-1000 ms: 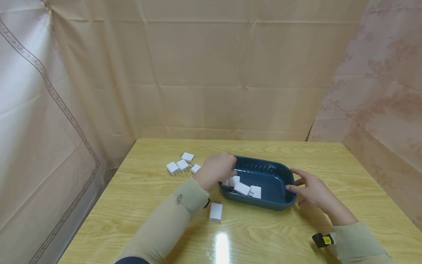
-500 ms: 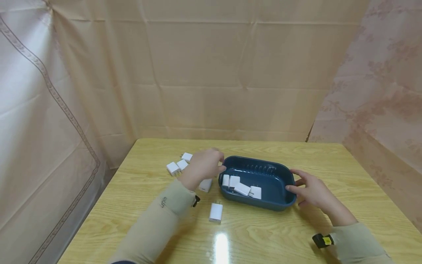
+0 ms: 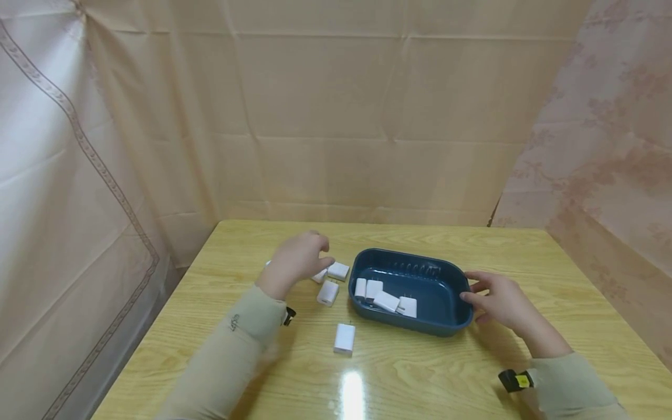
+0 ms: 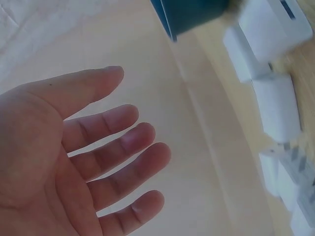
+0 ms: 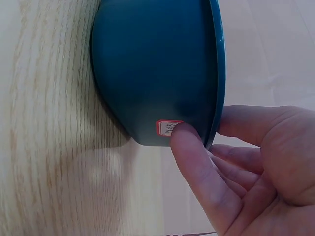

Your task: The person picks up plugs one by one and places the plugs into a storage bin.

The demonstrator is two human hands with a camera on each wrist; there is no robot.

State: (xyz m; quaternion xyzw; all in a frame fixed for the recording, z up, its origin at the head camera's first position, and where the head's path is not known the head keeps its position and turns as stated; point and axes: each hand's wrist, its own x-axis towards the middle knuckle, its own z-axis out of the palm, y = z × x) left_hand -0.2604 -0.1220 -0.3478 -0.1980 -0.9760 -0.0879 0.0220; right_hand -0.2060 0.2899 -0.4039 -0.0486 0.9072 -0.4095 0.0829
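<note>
My left hand is over the table left of the basket, above a cluster of white plug-in phone chargers; in the left wrist view its fingers are spread loosely, holding nothing. One charger lies just past its fingertips, another charger below that, and a third charger nearer the front. The hand covers part of the cluster. My right hand holds the right end of the dark blue plastic basket, thumb and fingers at the rim. Several chargers lie in the basket's left half.
The wooden table has its far edge close to a beige cloth backdrop. Cloth also hangs on the left and right. A small red-bordered label is stuck on the basket's outer wall.
My left hand has moved left, away from the basket's left end and over the loose chargers, uncovering chargers in the basket and beside it. The right hand has stayed at the basket.
</note>
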